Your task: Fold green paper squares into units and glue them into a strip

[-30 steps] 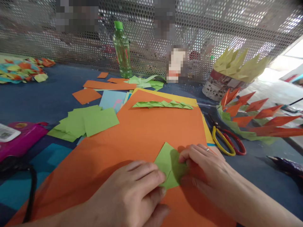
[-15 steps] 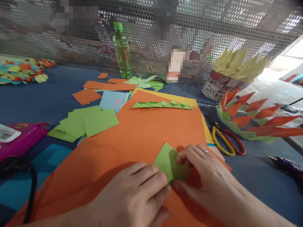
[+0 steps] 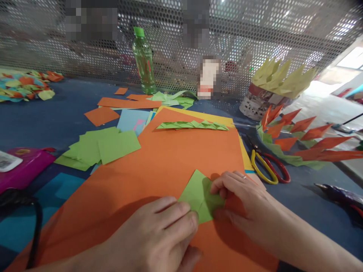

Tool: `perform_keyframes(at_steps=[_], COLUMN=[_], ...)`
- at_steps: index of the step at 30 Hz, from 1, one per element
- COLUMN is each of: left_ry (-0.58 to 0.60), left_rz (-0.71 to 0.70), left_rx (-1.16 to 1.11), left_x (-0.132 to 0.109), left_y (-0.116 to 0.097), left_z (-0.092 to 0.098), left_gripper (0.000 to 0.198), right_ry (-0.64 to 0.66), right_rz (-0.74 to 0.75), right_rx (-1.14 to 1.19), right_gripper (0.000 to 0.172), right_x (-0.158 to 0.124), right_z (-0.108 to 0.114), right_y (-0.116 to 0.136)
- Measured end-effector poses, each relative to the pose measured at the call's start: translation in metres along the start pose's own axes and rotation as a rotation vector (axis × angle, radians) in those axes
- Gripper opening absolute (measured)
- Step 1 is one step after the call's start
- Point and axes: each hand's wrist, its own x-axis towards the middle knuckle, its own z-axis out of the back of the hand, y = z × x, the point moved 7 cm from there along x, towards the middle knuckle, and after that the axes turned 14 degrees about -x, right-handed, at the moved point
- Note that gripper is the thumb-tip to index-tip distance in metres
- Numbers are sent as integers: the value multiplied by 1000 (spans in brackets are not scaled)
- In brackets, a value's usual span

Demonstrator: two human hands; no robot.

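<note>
A green paper square point(image 3: 196, 192) lies turned corner-up on a large orange sheet point(image 3: 141, 173), with a faint crease near its middle. My left hand point(image 3: 163, 230) is closed, its bent fingers on the square's lower left side and the thumb tucked beneath. At the right corner, my right hand point(image 3: 241, 198) grips the square between curled fingers and thumb; the exact pinch is partly hidden. Farther up the orange sheet rests a folded green paper zigzag strip point(image 3: 193, 125). Left of the hands is a fanned pile of green squares point(image 3: 119, 146).
Scissors point(image 3: 265, 166) and a dark pen-like tool point(image 3: 334, 194) lie at right, near an orange-and-green spiked paper ring point(image 3: 283, 145). A yellow paper crown point(image 3: 283, 77) tops a tin. Behind stand a green bottle point(image 3: 144, 64) and perforated metal screen point(image 3: 170, 22). A magenta case point(image 3: 28, 166) lies left.
My left hand has slid slightly left and down, uncovering the square's lower corner. My right hand stays at the right corner. The whole view has shifted a little.
</note>
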Motion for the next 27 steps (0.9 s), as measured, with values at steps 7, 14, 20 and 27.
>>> perform_keyframes(at_steps=[7,14,20,27], left_ry=[15,40,55,60], left_rz=[-11,-16,-16,-30], left_rx=[12,6,53,44], left_x=[4,5,5,4], left_y=[0,1,0,-1], left_z=[4,4,5,5], left_gripper=[38,38,35,34], right_ry=[71,81,85,37], right_rz=[131,155,114,122], right_rx=[102,77,-25,-111], right_gripper=[55,49,67,63], right_x=[-1,2,0,2], right_z=[13,9,10,9], right_y=[-6,-13,-5,2])
